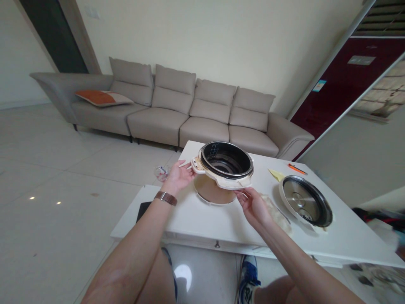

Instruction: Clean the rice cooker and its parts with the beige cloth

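Note:
A rice cooker (228, 182) with a white rim and a black inner pot (226, 159) is between my hands, over the white table. My left hand (179, 176) holds the projecting left side of its rim. At the front right, the fingers of my right hand (253, 207) are bent under the rim's edge. Below the rim shows a tan rounded part (215, 192) with a white edge; whether it is joined to the rim I cannot tell. The round lid (297, 198), steel inside with a dark ring, lies to the right. A pale crumpled cloth (278, 217) is beside my right wrist.
On the white table (196, 219) are an orange utility knife (296, 169), a yellow piece (276, 175) and a dark flat object (144, 211). A clear plastic item (162, 172) shows past my left hand. The drawer knob (217, 244) faces me. A beige sofa (205, 126) stands behind.

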Demonstrator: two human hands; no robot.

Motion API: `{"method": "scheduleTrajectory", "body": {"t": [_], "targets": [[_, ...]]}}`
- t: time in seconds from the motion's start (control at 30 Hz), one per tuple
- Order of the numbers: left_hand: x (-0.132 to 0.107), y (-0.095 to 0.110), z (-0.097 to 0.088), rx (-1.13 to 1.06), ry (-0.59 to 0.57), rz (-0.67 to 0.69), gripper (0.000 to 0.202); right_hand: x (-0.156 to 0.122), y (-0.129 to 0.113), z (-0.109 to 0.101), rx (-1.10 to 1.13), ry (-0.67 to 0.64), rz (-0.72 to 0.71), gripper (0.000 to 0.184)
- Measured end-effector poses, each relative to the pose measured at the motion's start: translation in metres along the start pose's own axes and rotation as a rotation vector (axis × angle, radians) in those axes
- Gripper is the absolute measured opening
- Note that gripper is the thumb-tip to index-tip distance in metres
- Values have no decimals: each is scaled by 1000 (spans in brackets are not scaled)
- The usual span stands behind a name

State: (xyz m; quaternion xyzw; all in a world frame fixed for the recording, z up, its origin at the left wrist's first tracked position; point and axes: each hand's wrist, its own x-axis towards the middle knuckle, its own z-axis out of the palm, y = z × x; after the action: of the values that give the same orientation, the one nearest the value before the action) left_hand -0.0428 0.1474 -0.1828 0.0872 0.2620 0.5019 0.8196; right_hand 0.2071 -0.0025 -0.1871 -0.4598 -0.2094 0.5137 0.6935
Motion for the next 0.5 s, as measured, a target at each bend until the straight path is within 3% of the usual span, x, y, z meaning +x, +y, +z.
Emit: {"method": "scheduleTrajectory", "body": {"t": [0.23,0.5], "targets": [[-3,1,2,-65,17,-10,30,2,-4,2,6,14,-36,6],[-19,-9,18,-82,127,53,34,8,-14,-2,-48,106,40,22]]}}
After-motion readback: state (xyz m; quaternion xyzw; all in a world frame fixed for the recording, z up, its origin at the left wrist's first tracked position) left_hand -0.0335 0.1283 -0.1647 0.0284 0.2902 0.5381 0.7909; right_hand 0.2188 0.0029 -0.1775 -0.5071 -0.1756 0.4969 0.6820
